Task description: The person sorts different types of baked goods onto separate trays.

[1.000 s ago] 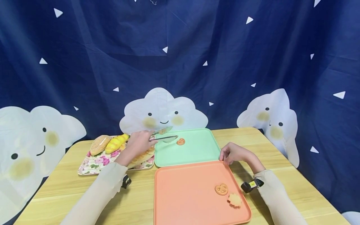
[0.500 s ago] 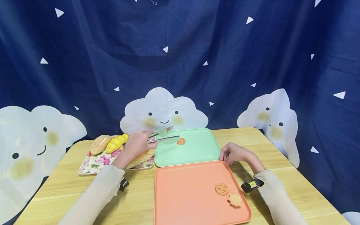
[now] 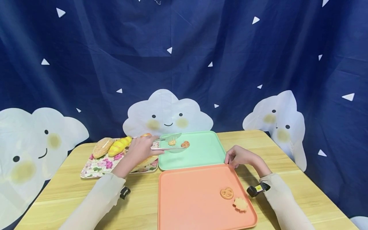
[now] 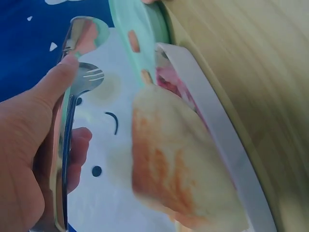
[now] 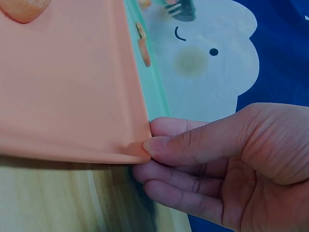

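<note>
My left hand [image 3: 140, 148] grips metal tongs [image 4: 86, 79] over the floral tray [image 3: 95, 169], their arms spread and reaching over the mint-green tray [image 3: 198, 156]. Between the arms a small pale flower-shaped cookie [image 3: 172, 142] appears on the green tray. Beside it, right at the tip of the lower arm, lies a pretzel-shaped cookie [image 3: 185, 144]. My right hand [image 3: 240, 156] pinches the far right corner of the orange tray [image 3: 187, 198] between thumb and fingers, as the right wrist view shows. Another pretzel cookie [image 3: 226, 193] and a scalloped cookie [image 3: 240, 204] lie on that tray.
The floral tray carries a sesame bun [image 3: 103, 148], a yellow striped bread [image 3: 119, 146] and a long pale loaf [image 4: 174, 159], partly hidden by my left forearm. All trays stand on a wooden table [image 3: 296, 188]. A dark blue curtain [image 3: 189, 80] hangs behind it.
The tongs tilted upward, then came down with their arms spread. The flower-shaped cookie that showed at their tips is now between the arms, lower, on the green tray. My right hand stayed put.
</note>
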A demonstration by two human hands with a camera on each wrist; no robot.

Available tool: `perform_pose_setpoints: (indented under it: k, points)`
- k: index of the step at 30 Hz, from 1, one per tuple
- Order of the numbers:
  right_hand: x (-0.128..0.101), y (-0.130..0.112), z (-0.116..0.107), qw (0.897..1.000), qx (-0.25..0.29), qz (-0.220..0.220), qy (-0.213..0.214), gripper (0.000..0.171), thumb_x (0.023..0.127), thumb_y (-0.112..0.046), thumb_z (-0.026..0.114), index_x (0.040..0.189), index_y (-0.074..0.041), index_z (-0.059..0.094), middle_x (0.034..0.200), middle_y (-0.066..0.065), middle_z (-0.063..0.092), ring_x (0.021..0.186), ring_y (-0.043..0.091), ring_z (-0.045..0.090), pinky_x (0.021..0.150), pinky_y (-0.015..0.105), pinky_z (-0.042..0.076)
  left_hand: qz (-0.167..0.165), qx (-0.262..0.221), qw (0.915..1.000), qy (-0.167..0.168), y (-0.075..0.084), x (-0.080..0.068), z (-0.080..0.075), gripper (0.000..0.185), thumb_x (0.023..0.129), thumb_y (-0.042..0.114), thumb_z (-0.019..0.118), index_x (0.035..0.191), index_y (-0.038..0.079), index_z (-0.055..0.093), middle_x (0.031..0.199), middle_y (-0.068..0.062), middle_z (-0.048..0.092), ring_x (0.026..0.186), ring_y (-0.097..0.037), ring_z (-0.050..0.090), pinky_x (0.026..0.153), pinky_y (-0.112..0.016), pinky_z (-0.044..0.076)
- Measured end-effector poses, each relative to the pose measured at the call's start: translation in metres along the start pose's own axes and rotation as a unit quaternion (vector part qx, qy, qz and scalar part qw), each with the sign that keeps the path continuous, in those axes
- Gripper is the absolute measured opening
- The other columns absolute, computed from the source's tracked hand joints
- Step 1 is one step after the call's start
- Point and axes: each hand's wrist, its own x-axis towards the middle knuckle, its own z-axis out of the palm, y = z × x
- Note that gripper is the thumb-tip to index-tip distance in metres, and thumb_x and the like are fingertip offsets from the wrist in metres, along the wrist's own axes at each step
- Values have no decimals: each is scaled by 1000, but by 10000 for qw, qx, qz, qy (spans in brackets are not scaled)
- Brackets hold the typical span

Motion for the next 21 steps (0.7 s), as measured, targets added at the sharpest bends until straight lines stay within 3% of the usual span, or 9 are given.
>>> perform_pose_setpoints:
  k: [5, 10, 13, 18, 21]
  points:
    - [0, 1, 0, 10000, -34, 0, 2, 18, 72, 19, 66, 88, 12, 70, 70, 24, 67, 58, 15, 56, 55, 32, 52, 301, -120, 9984, 468, 12, -1, -5, 61, 73, 61, 84, 116, 18, 76, 89, -2, 76, 48, -12, 38, 42, -26, 22]
    - [0, 1, 0, 10000, -73, 11, -5, 18, 73, 18, 65, 88, 11, 71, 69, 20, 67, 58, 14, 57, 56, 32, 52, 892, 45, 9931, 755, 31, -3, -10, 60, 73, 64, 82, 116, 23, 77, 81, 1, 74, 49, -7, 43, 41, -23, 17]
    - [0, 2, 0, 10000, -79, 14, -9, 17, 73, 18, 66, 88, 11, 71, 69, 17, 68, 57, 13, 57, 56, 32, 52, 1175, 83, 9906, 692, 44, -5, -14, 61, 74, 66, 80, 117, 23, 76, 73, 5, 69, 49, -6, 46, 41, -22, 16]
    - [0, 2, -1, 9999, -111, 22, 7, 17, 72, 18, 68, 87, 10, 71, 68, 16, 68, 57, 13, 57, 55, 32, 52, 1417, 7, 9895, 299, 66, -9, -19, 63, 77, 69, 76, 119, 23, 75, 92, 3, 77, 54, -9, 56, 43, -22, 25]
    - [0, 1, -1, 9999, -107, 42, 13, 18, 72, 18, 68, 88, 11, 71, 68, 17, 67, 57, 14, 56, 55, 31, 52, 1575, -101, 9874, 114, 78, -11, -20, 61, 78, 68, 75, 121, 24, 74, 87, 4, 75, 57, -8, 55, 44, -22, 25]
